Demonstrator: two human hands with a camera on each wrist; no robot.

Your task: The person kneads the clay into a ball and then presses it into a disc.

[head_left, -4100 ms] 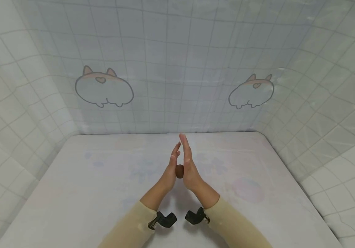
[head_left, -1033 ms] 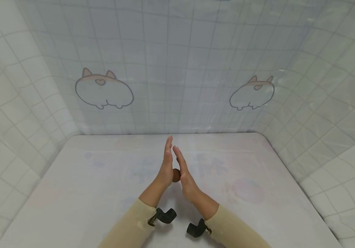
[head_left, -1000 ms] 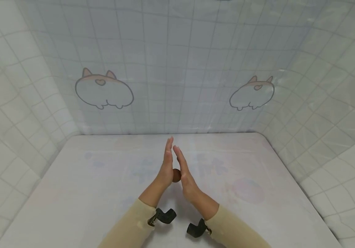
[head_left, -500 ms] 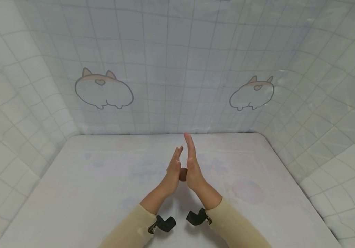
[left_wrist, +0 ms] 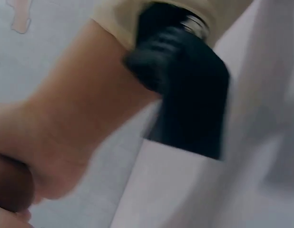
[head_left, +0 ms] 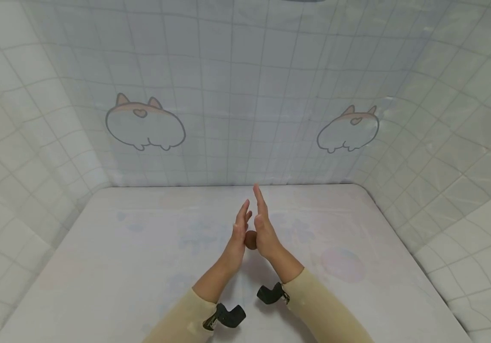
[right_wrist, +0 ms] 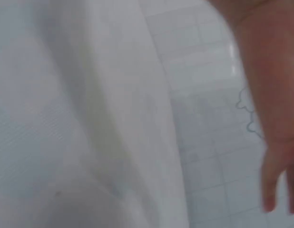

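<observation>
Between the two palms sits a small round brown ball [head_left: 251, 240], held up off the table; its material cannot be told. My left hand [head_left: 237, 238] touches the ball from the left, with its fingers extended. From the right, the palm of my right hand [head_left: 266, 233] presses on the ball, its fingers straight and reaching a little farther forward than the left ones. In the left wrist view the brown ball [left_wrist: 13, 185] shows between the hands at the lower left. The right wrist view is blurred and shows a wrist and fingers, but no ball.
The hands are above a white table [head_left: 121, 267] with faint pastel prints. A pale grid-patterned curtain [head_left: 245, 119] with animal drawings encloses its back and sides. Black camera mounts stick out from both cream sleeves [head_left: 326, 309].
The hands keep sliding against each other with the ball between them. One second ago the left fingers reached farther forward; now the right ones do. The ball has shifted slightly right.
</observation>
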